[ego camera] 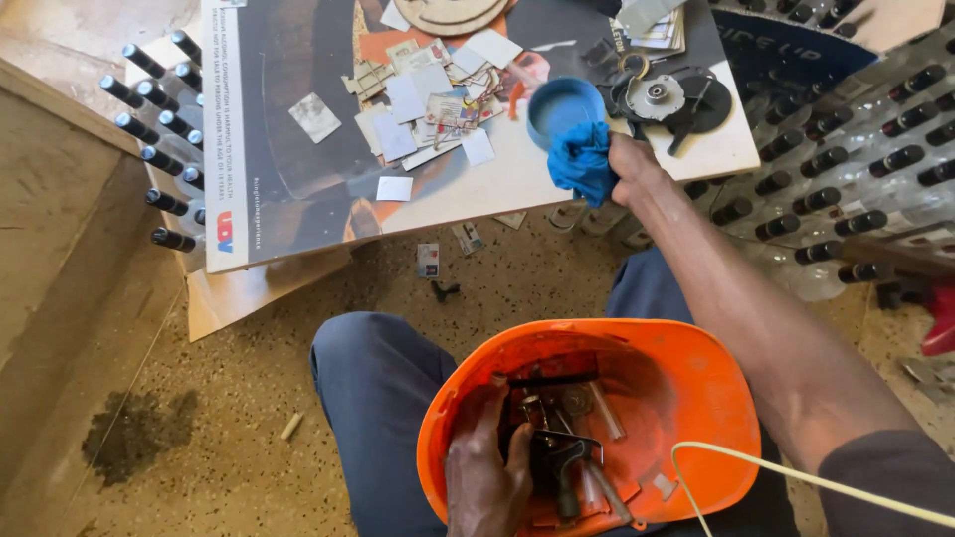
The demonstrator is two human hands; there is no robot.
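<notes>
Left hand [484, 475] reaches down into the upturned orange plastic hard hat [686, 398] resting on the lap as a parts bin; fingers curled loosely among the metal tools and fittings [557, 438] inside, can't tell if they pinch any. Right hand [629, 164] stretched to the flat printed board worktop [298, 119], fingers closed on a crumpled blue cloth [582, 161] just beside the round blue plastic lid [563, 107]. Paper cards [428, 99] scattered nearby.

Your left hand [484, 475] is cut off by the bottom edge, and its fingertips hide among the dark metal tools [559, 449] inside the upturned orange hard hat [696, 398]. Your right hand [629, 165] has its fingers buried in the crumpled blue cloth [582, 159]. The small paper cards [428, 94] are too tiny to make out
</notes>
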